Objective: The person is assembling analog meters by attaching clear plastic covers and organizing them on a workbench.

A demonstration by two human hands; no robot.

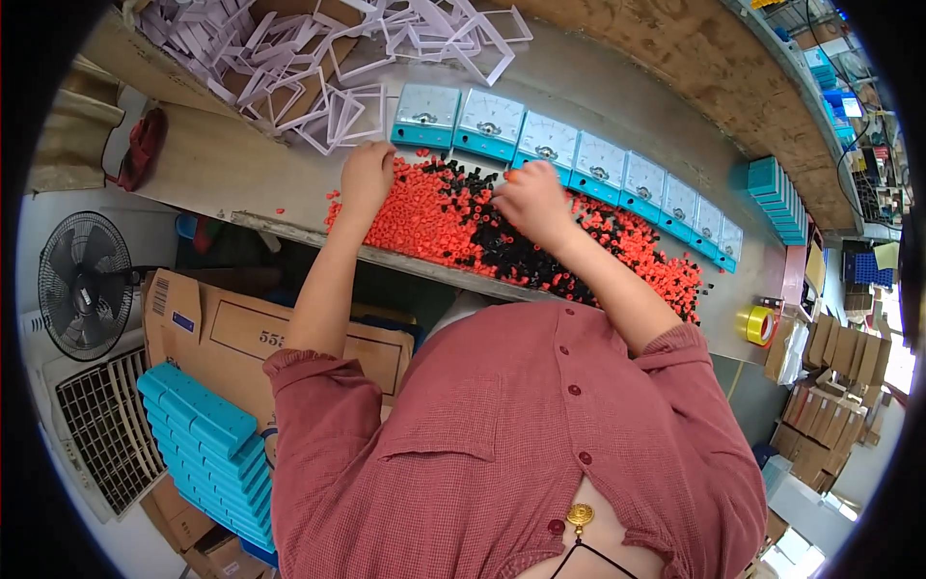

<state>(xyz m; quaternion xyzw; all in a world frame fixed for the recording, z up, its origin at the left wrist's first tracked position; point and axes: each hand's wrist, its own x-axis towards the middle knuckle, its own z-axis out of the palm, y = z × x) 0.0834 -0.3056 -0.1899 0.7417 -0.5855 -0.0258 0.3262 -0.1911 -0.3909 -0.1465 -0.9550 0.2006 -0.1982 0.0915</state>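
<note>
A heap of small red and black plastic caps spreads along the near edge of a grey workbench. My left hand rests on the heap's left end, fingers curled down into the red caps. My right hand lies over the middle of the heap, fingers bent, with a small orange piece showing at its fingertips near the meters. Behind the heap stands a row of several teal-and-white panel meters, faces up. What either hand has in its grasp is hidden.
Pale lilac plastic frames are piled at the bench's far left. Teal covers are stacked on the right and lower left. A yellow tape roll, a cardboard box, a fan and small cartons surround the bench.
</note>
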